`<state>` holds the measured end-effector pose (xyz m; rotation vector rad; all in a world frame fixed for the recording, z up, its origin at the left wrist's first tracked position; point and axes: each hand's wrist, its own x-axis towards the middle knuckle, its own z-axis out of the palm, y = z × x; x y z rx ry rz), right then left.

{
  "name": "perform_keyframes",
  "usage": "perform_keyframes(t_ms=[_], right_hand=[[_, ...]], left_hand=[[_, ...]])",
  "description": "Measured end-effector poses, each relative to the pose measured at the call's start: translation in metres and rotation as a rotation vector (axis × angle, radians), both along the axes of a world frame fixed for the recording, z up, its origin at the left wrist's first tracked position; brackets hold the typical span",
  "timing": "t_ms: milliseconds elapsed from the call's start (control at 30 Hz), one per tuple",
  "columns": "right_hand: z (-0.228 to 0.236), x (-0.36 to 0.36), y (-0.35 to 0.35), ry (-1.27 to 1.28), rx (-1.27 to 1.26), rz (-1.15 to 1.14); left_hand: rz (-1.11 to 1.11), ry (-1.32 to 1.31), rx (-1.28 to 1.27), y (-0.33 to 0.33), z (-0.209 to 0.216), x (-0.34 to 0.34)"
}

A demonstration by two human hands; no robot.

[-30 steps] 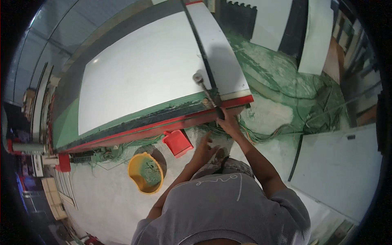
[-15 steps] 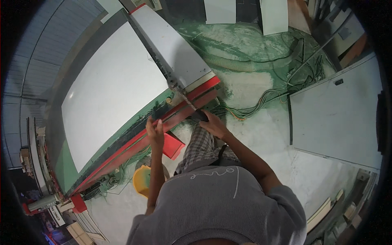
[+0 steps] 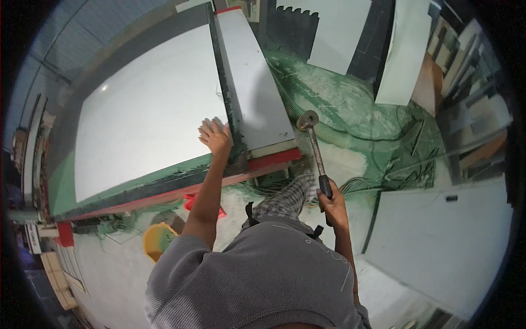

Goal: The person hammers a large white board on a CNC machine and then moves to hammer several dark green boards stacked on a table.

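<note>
Workshop floor below; left hand (image 3: 215, 137) flat, grip apart, on white panel (image 3: 148, 115); right hand (image 3: 333, 205) clamped on hammer (image 3: 315, 148).

The scene is evenly lit from overhead, and a small glare spot is seen on the white panel (image 3: 142, 115), left of the left hand (image 3: 215, 137). A soft shadow is cast on the grey slab (image 3: 249, 93) above that hand. Straight edges are bent strongly by the fisheye, and the rim is lost to black. Slight softness is noted around the right hand (image 3: 333, 205).
</note>
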<state>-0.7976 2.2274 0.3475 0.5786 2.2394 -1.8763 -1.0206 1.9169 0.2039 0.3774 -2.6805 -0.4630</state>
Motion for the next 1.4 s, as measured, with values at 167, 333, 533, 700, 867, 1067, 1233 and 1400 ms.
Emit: perform_keyframes(t_ms=[167,333,533,700,867,1067,1233,1400], right_hand=[[-0.018,-0.104,0.069,0.003,0.416,0.369],[0.000,-0.222,0.105,-0.058,0.306,0.787],[0.002,-0.286,0.130,-0.191,0.360,1.069],[0.012,-0.344,0.125,-0.268,0.380,1.202],[0.046,-0.388,0.088,-0.228,0.395,1.211],[0.067,-0.464,0.012,0.009,0.163,1.210],[0.048,-0.530,-0.063,0.051,-0.036,1.219],[0.000,-0.578,-0.111,0.001,-0.020,1.256]], left_hand=[[0.300,-0.003,-0.162,0.028,-0.029,-0.029],[0.527,0.014,-0.129,0.035,-0.021,-0.044],[0.595,-0.005,-0.110,0.042,-0.010,-0.030],[0.636,0.076,-0.114,0.054,-0.005,-0.051],[0.715,0.123,-0.035,0.059,0.011,-0.044],[1.001,0.105,-0.007,0.058,0.022,-0.046],[1.277,0.130,0.003,0.051,0.016,-0.053],[1.443,-0.042,-0.045,0.046,0.009,-0.056]])
